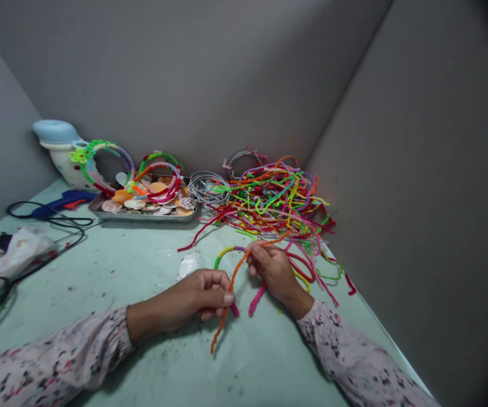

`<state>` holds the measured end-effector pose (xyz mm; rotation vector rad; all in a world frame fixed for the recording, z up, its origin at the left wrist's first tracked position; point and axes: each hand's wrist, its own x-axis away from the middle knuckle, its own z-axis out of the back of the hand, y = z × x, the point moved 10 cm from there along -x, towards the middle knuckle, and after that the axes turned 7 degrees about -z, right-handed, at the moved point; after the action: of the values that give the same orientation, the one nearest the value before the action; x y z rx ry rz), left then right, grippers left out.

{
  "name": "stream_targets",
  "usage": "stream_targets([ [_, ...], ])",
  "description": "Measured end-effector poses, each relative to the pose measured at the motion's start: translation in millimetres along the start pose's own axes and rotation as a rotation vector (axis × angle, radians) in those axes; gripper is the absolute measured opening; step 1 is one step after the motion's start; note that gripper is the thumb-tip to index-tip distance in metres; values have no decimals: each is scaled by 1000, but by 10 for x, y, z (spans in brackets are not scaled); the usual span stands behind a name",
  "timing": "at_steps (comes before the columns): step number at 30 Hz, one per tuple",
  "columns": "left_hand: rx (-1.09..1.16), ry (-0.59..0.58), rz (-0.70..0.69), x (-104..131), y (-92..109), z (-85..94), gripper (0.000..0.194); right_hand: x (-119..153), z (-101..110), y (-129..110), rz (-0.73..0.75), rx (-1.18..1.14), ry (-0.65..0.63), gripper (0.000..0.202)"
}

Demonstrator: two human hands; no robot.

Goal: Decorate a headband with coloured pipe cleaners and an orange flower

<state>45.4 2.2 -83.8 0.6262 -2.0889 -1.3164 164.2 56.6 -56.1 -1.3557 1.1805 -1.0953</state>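
Between the thumb and fingers of my left hand (204, 297) is the lower part of an orange pipe cleaner (239, 265), its tail hanging below the thumb. My right hand (271, 268) is closed in a pinch on the same pipe cleaner higher up, and its free end sticks out past the fingers. A hoop wrapped in coloured pipe cleaner (226, 250) curves behind both hands. Green, yellow and purple show on its arc, with pink at the two ends. My right fingers meet its purple part; whether they grip the hoop too is hidden.
A large tangle of pipe cleaners (273, 198) lies at the back right, beside coiled wire (209, 187). Shells and wrapped hoops fill a metal tray (142, 216). At the left are a white bottle with a blue lid (57, 133), a black cable (70, 226) and a plastic bag (27, 249).
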Motion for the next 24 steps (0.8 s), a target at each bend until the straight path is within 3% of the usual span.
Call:
stream_targets([
  [4, 44, 16, -16, 9, 27, 2, 30, -4, 65, -29, 37, 32, 33, 29],
  [8, 71, 3, -18, 19, 29, -9, 29, -31, 85, 38, -1, -105, 24, 25],
  [15, 235, -66, 37, 29, 33, -81, 19, -82, 93, 99, -88, -386, -17, 22],
  [24, 247, -188, 72, 103, 56, -163, 22, -25, 15, -6, -54, -424, -105, 20],
])
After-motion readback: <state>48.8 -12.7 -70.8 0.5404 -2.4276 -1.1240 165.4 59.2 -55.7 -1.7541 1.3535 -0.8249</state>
